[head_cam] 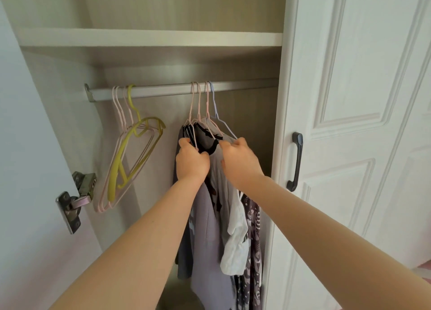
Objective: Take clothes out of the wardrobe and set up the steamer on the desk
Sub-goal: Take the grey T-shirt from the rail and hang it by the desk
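Several garments [210, 221] in grey, black, white and a patterned purple hang bunched on thin pink and lilac hangers [203, 109] from the wardrobe rail [163, 89]. My left hand [191, 163] grips the shoulders of the left garments near the hanger ends. My right hand [240, 160] grips the shoulder of a grey garment on the right of the bunch. Both arms reach up into the wardrobe. No steamer is in view.
Empty pink and yellow hangers [130, 151] hang at the rail's left end. A shelf [149, 38] runs above the rail. The right door [361, 123] with a dark handle [295, 161] is closed; the left door [28, 170] stands open on a metal hinge [74, 200].
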Demonstrator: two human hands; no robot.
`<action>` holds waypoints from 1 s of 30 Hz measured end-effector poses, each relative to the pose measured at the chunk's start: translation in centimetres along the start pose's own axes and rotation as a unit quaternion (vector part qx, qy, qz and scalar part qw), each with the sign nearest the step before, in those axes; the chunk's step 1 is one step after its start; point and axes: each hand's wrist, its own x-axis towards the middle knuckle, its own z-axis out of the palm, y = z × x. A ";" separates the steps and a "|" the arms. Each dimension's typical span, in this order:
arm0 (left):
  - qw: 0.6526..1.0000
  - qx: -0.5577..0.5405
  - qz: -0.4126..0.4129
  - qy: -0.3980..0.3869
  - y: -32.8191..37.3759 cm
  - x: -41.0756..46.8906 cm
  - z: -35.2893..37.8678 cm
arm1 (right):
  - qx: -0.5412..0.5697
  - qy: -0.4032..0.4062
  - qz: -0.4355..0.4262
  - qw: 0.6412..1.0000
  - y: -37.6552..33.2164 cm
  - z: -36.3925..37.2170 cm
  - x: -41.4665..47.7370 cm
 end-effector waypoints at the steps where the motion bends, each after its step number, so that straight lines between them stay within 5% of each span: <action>1: 1.000 -0.010 -0.009 -0.005 0.2 0.5 -0.2 | -0.002 -0.005 -0.007 1.000 -0.3 0.0 0.5; 7: 0.992 -0.101 -0.076 -0.012 0.6 4.0 -0.9 | 0.032 -0.040 0.035 0.998 -2.3 0.8 3.7; 15: 0.947 -0.262 -0.175 -0.056 1.9 5.8 -2.0 | 0.236 -0.107 0.154 0.953 -4.3 1.0 5.8; 20: 0.937 -0.304 -0.170 -0.025 2.2 6.2 -3.1 | 0.355 -0.064 0.210 0.909 -5.2 0.1 6.3; 30: 0.936 -0.323 -0.141 -0.013 4.2 3.1 -5.3 | 0.342 -0.027 0.189 0.920 -6.2 -3.5 4.5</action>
